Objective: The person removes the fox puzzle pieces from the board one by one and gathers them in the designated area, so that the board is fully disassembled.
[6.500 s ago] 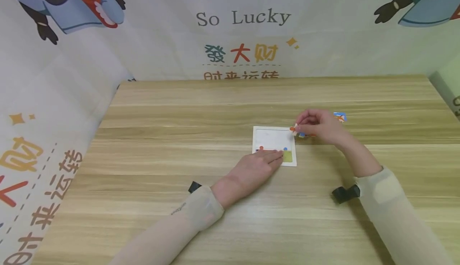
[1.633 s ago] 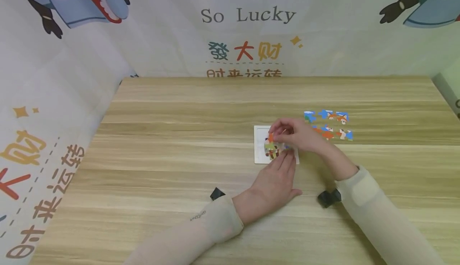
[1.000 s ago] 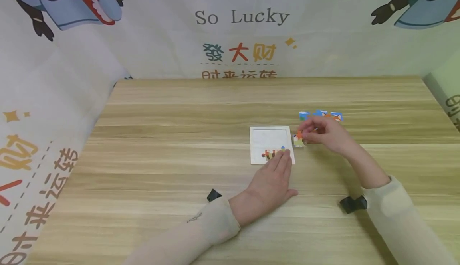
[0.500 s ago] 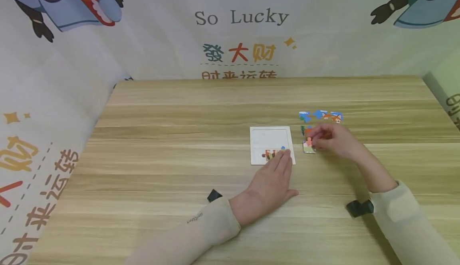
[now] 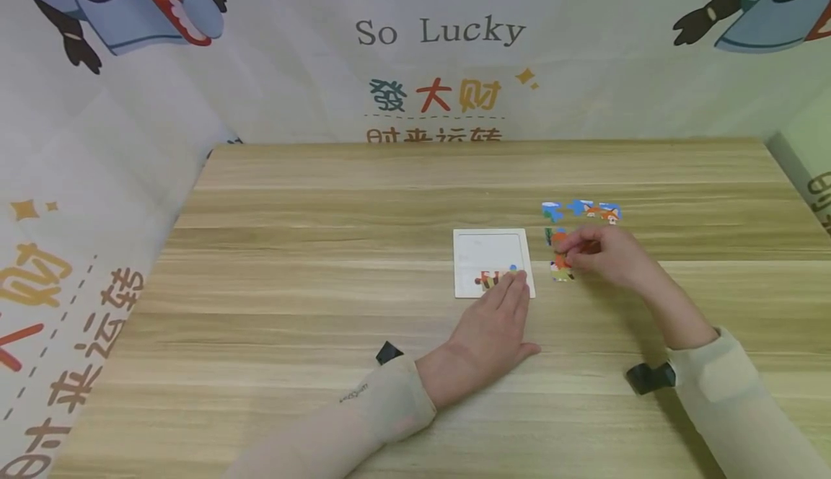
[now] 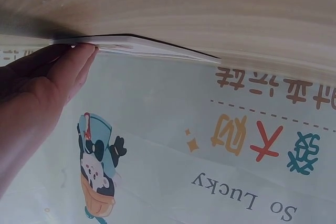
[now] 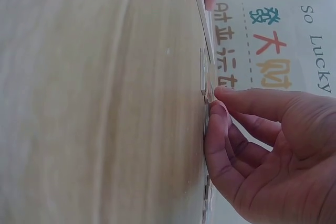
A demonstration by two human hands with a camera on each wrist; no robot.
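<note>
In the head view, a white square puzzle tray [image 5: 488, 249] lies on the wooden table with a few picture pieces [image 5: 490, 280] along its near edge. My left hand [image 5: 487, 335] rests flat across its near right corner; the straight fingers press there and cover part of the pieces. Right of the tray, my right hand [image 5: 610, 255] pinches a small orange-and-green puzzle piece [image 5: 562, 270] at the tabletop between thumb and curled fingers. The right wrist view shows the fingertips [image 7: 219, 109] close together at the piece's edge.
Behind the right hand lie loose blue, orange and white puzzle pieces [image 5: 579, 209]. Another piece, green and dark [image 5: 549, 236], sits just left of the fingers. A printed cloth [image 5: 441, 53] hangs along the table's far edge.
My right hand has taken the piece out of the tray, moved right and lowered it beside the other loose pieces. Over the last half second it barely shifts. The left hand stays on the tray.
</note>
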